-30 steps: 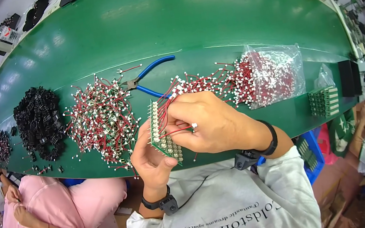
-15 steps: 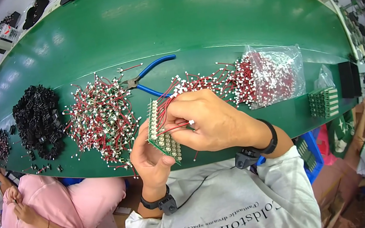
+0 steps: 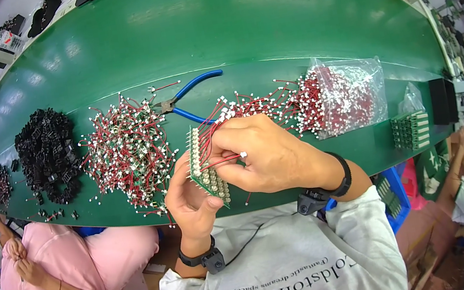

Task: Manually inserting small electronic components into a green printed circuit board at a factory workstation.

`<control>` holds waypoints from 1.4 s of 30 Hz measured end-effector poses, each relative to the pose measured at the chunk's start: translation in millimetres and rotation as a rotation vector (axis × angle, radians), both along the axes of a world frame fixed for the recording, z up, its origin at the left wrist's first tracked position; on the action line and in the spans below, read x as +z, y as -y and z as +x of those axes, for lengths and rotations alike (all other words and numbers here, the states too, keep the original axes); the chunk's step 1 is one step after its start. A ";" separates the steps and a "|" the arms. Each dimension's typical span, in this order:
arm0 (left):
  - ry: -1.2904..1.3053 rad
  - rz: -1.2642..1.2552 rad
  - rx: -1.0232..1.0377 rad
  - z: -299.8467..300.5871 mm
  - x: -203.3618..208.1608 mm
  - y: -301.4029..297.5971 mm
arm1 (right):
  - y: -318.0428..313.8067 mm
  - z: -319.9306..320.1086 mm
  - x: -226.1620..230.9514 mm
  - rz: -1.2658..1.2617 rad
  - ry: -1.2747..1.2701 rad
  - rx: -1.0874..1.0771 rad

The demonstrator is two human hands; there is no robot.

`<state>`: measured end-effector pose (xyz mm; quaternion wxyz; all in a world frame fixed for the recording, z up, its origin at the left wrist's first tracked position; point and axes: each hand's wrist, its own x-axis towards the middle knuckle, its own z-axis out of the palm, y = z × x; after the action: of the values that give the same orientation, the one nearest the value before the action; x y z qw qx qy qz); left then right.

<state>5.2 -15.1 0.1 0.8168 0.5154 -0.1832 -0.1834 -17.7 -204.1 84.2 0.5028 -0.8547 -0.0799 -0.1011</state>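
Close in front of me, my left hand (image 3: pixel 187 204) grips a narrow green circuit board (image 3: pixel 208 180), thumb along its near end. The board is tilted and carries rows of small pale connectors, with red wires rising from its far part. My right hand (image 3: pixel 273 153) is closed at the board's right side, its fingertips pinching a short red wire lead (image 3: pixel 225 160) with a white plug at the end. My right fingers partly hide the wires and where this lead meets the board. Beyond them lie blue-handled cutters (image 3: pixel 192 84), jaws toward the wire pile.
On the green table (image 3: pixel 196 35) are a heap of red-wired connectors (image 3: pixel 127 152), a black parts heap (image 3: pixel 48 156) and a clear bag (image 3: pixel 354 92) over more leads. Stacked boards (image 3: pixel 412 130) stand at the right, beside a black box (image 3: pixel 439 103). A person in pink (image 3: pixel 52 276) sits at left.
My hands, the board and the lead stay in almost the same place. The hands of the person on the left have shifted slightly.
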 end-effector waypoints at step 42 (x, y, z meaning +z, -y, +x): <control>-0.188 -0.130 0.074 4.2 -11.0 -31.3 | -20.2 -62.2 -82.7 -0.271 0.127 0.077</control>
<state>9.4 16.2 -10.9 0.8684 0.4481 -0.0981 -0.1884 -79.8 -184.0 1.4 0.3801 -0.9030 -0.1572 -0.1239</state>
